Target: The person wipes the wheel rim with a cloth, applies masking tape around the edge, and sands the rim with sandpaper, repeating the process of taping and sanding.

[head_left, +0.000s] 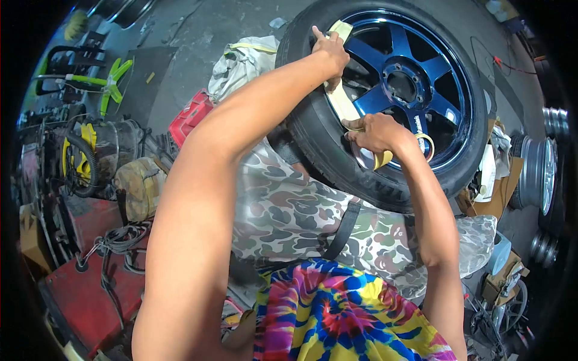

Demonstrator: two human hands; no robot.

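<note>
At upper right, a glossy blue six-spoke wheel point(376, 95) wears pale yellow tape point(343, 103) along its left rim; my right hand point(380, 132) pinches the strip low, my left hand point(331, 55) touches higher, grip unclear.

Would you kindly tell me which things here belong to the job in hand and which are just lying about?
In the job: blue rim; black tyre; pale yellow tape, left hand and right hand on it.

Apparently lying about: red container; grey cables; silver rim; cardboard.

Glossy blue spoked wheel point(368, 55) inside black tire point(314, 139), face showing; pale yellow tape point(342, 103) along rim edge.
</note>
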